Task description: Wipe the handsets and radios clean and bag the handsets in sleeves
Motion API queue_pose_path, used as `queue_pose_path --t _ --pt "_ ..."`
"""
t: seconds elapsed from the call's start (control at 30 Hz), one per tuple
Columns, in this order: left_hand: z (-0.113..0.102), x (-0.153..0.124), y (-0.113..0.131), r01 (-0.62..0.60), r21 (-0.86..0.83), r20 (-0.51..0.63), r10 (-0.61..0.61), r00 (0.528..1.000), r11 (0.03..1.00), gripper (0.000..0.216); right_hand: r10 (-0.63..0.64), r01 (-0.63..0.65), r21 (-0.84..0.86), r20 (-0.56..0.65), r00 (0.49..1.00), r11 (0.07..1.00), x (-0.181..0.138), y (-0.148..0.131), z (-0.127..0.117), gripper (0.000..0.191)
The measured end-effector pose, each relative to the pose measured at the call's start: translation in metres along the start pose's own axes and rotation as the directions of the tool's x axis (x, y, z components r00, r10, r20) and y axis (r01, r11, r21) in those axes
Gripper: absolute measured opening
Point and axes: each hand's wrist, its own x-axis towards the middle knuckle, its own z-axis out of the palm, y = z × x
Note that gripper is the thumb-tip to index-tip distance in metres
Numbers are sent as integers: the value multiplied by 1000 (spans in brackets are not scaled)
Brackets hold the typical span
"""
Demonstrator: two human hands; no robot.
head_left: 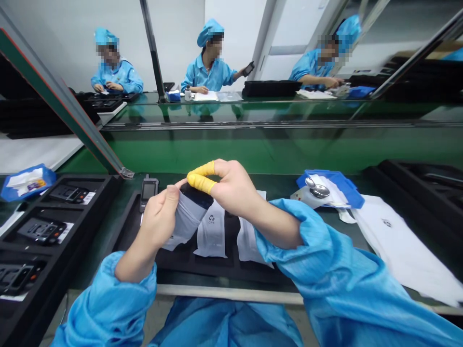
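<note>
A dark handheld device (196, 193) sits partly inside a frosted plastic bag (187, 218), its black end showing at the bag's mouth. My left hand (158, 218) is closed around the bag's left side, thumb on top. Yellow finger cots cover the thumb and index finger of my right hand (233, 185), which pinches at the device's upper end; its other fingers are hidden. Below, two more frosted bags, one with a printed recycling mark (211, 229) and another (249, 243), lie in a black foam tray (170, 260).
A small upright device with a screen (148, 192) stands at the tray's far left corner. Another black tray (77, 236) on the left holds several devices. To the right are a blue bin (349, 190), a white bottle with metal top (314, 193) and a flat bag stack (405, 246). Co-workers sit opposite.
</note>
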Motion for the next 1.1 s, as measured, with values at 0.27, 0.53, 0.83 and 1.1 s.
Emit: queue_pose_path --t 0.27,0.53,0.83,1.1 --pt "12 -1 -11 -70 -195 -8 70 998 978 71 -33 47 44 -277 960 998 6 -1 -4 11" --pt "13 -12 -19 170 -442 78 -151 985 881 58 -20 28 30 -252 968 999 4 5 0 10" --pt "16 -14 -9 17 -105 -138 -32 990 994 38 -17 26 30 -280 960 999 7 7 2 8" --pt "25 -6 -6 -139 225 -411 223 884 964 29 -80 84 0 -287 955 996 1 2 11 7"
